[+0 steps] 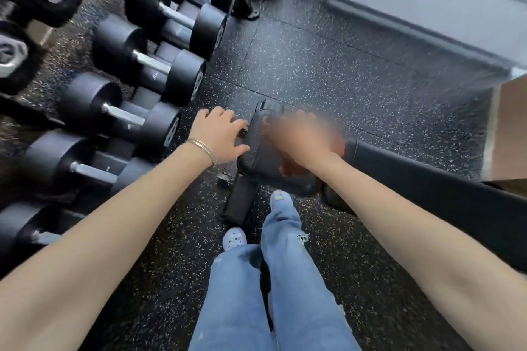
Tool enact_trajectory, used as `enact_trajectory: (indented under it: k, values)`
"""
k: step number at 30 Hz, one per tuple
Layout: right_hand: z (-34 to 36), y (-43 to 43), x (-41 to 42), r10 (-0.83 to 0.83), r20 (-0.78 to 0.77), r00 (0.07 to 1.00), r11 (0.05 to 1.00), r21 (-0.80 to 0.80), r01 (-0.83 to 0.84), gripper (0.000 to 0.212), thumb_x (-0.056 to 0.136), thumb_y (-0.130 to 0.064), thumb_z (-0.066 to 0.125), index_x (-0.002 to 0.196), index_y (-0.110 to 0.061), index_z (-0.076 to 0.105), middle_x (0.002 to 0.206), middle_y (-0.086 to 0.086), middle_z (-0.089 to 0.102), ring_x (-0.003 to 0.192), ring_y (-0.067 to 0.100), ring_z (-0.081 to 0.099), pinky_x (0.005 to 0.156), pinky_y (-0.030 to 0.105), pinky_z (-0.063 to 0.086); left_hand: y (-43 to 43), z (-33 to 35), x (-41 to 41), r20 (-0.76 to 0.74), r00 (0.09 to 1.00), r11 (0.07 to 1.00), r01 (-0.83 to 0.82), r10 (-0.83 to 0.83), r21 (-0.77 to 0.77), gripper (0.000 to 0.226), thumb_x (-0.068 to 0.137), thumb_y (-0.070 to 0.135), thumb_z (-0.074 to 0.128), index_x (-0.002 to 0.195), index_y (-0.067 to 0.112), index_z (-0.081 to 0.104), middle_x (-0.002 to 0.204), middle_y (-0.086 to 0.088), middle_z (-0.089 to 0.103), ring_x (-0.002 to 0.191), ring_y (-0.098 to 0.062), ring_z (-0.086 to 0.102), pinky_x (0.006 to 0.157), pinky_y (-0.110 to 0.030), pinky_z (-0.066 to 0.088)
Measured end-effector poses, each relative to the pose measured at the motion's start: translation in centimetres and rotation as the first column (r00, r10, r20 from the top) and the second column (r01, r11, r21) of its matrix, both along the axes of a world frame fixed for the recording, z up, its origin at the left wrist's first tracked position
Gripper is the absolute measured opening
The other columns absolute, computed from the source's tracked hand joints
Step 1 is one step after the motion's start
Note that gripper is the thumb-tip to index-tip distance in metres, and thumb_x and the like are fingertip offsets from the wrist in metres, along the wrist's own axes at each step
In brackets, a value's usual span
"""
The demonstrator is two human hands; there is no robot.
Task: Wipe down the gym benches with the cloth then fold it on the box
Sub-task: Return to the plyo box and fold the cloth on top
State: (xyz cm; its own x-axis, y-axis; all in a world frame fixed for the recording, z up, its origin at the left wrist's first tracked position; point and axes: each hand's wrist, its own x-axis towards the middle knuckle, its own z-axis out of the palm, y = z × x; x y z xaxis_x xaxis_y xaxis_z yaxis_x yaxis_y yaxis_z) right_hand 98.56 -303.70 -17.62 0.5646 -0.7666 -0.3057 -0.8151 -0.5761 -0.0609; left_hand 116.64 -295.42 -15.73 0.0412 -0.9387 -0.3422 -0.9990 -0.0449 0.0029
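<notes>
A black padded gym bench (427, 188) runs from the centre to the right edge; its small seat pad (259, 148) is in the middle of the view. My left hand (219, 134) rests against the left edge of that pad, fingers spread. My right hand (299, 139) is motion-blurred on top of the pad, pressing an orange cloth (293, 171) that shows beneath the wrist and palm. A brown box (507, 134) stands at the right edge, beyond the bench.
A rack of black dumbbells (137, 60) fills the left side, close to my left arm. Speckled black rubber floor (356, 71) lies beyond the bench, with a grey wall base (413, 20) at the upper right. My jeans and shoes (273, 279) are below.
</notes>
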Motion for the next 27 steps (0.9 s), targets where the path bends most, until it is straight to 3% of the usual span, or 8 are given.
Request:
enact_trajectory:
  k: [5, 12, 27]
  values:
    - [9.1, 0.0, 2.6, 0.045, 0.060, 0.997, 0.996, -0.082, -0.040, 0.042, 0.084, -0.047, 0.061, 0.116, -0.022, 0.049, 0.122, 0.013, 0.047, 0.115, 0.034, 0.043, 0.089, 0.050, 0.038, 1.6, 8.0, 1.6, 0.017, 0.996, 0.990, -0.080, 0.083, -0.119, 0.060, 0.084, 0.062, 0.046, 0.136, 0.031, 0.044, 0.131, -0.003, 0.052, 0.123, -0.026, 0.045, 0.100, -0.038, 0.034]
    - [18.8, -0.4, 5.6, 0.151, 0.134, 0.979, 0.987, -0.080, -0.142, 0.038, 0.085, -0.046, 0.059, 0.111, -0.022, 0.048, 0.117, 0.012, 0.047, 0.113, 0.034, 0.043, 0.088, 0.051, 0.037, 3.5, 16.3, 3.2, 0.046, 0.978, 0.961, -0.193, 0.206, -0.200, 0.058, 0.086, 0.062, 0.044, 0.136, 0.032, 0.043, 0.131, -0.002, 0.052, 0.123, -0.025, 0.046, 0.099, -0.038, 0.037]
    - [27.2, -3.9, 9.7, 0.532, 0.179, 0.827, 0.844, -0.182, -0.504, 0.042, 0.084, -0.046, 0.061, 0.117, -0.023, 0.049, 0.117, 0.012, 0.048, 0.112, 0.035, 0.045, 0.086, 0.052, 0.039, 4.9, 24.1, 3.1, 0.083, 0.828, 0.799, -0.502, 0.554, -0.331, 0.057, 0.086, 0.062, 0.043, 0.134, 0.033, 0.046, 0.131, -0.002, 0.053, 0.124, -0.025, 0.045, 0.099, -0.037, 0.035]
